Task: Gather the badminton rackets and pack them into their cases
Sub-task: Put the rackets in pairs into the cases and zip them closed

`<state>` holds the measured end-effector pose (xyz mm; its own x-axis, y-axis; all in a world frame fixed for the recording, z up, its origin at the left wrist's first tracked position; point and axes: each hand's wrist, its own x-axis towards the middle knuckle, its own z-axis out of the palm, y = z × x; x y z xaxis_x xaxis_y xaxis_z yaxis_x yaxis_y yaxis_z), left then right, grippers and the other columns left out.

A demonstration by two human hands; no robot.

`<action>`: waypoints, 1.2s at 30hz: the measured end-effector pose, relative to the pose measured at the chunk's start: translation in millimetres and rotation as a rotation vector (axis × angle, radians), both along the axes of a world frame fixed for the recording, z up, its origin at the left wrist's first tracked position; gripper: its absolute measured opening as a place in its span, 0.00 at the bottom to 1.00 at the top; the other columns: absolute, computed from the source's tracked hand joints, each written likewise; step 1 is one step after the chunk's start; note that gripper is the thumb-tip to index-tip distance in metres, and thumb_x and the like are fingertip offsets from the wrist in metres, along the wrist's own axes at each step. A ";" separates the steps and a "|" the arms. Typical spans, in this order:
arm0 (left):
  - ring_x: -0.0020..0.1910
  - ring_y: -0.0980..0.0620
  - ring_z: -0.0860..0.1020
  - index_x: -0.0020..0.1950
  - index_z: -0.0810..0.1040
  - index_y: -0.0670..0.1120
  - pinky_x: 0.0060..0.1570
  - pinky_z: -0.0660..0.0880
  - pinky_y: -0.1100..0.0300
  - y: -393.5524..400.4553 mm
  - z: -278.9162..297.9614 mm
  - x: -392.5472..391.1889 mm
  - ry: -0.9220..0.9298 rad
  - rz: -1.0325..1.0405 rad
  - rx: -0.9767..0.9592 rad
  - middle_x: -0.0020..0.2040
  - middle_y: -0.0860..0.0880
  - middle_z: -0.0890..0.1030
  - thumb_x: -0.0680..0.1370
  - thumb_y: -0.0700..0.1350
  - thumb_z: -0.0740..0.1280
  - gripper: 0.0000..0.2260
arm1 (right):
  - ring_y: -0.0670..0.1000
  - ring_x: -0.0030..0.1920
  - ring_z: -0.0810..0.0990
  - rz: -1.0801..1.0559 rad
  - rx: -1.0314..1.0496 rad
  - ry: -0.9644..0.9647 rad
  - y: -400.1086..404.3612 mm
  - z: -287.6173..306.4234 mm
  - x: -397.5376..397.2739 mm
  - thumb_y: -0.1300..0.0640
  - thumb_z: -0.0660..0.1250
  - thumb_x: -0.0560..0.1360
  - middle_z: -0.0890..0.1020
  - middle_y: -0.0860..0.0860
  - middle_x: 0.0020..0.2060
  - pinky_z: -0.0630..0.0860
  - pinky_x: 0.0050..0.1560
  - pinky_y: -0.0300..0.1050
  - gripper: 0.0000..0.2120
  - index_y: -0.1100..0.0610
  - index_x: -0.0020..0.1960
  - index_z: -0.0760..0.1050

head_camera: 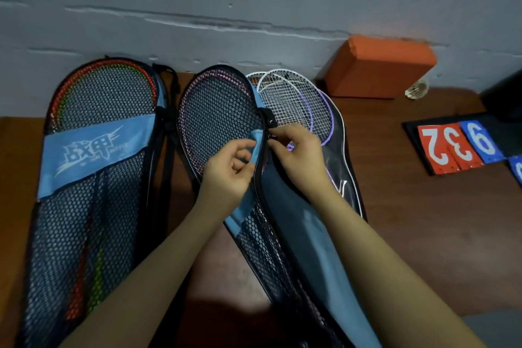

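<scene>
**Middle case held at its zip line, head end away from the fingers**

The middle case (pixel 223 118), with pink-framed rackets seen through its mesh, is laid lengthwise, its long axis running from beyond the fingers back under the forearms. Its blue band is pinched by the left hand (pixel 228 169) just left of the zip edge. What appears to be the zip pull is pinched by the right hand (pixel 296 155), directly against that edge, nearer of the two.
</scene>
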<state>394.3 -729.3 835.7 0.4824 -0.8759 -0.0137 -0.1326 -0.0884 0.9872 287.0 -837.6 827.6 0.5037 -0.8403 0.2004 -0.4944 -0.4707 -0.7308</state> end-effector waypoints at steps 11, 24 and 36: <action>0.30 0.60 0.70 0.52 0.76 0.45 0.37 0.71 0.71 -11.5 -10.0 6.2 0.143 0.081 0.122 0.36 0.50 0.74 0.72 0.31 0.67 0.13 | 0.52 0.40 0.79 0.113 -0.028 0.072 18.5 -3.8 -22.8 0.62 0.68 0.72 0.81 0.53 0.40 0.71 0.45 0.39 0.07 0.60 0.48 0.81; 0.32 0.60 0.70 0.53 0.77 0.43 0.37 0.71 0.69 -42.2 -31.8 -29.0 -0.104 0.101 0.087 0.36 0.51 0.72 0.75 0.33 0.65 0.09 | 0.50 0.38 0.77 0.226 0.090 0.103 42.4 -25.4 -81.1 0.64 0.70 0.69 0.75 0.46 0.35 0.74 0.44 0.44 0.03 0.61 0.42 0.82; 0.72 0.47 0.58 0.61 0.76 0.54 0.65 0.51 0.50 -6.7 -60.9 -33.0 -0.917 -0.524 0.165 0.71 0.52 0.67 0.76 0.56 0.54 0.18 | 0.48 0.40 0.78 0.065 0.215 -0.053 52.9 -37.5 -105.2 0.65 0.70 0.70 0.82 0.55 0.40 0.71 0.44 0.30 0.06 0.62 0.48 0.82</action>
<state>361.2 -735.9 774.8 -0.0672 -0.9974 0.0264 -0.8784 0.0716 0.4725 181.8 -784.7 790.1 0.5516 -0.8327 0.0481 -0.4267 -0.3313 -0.8415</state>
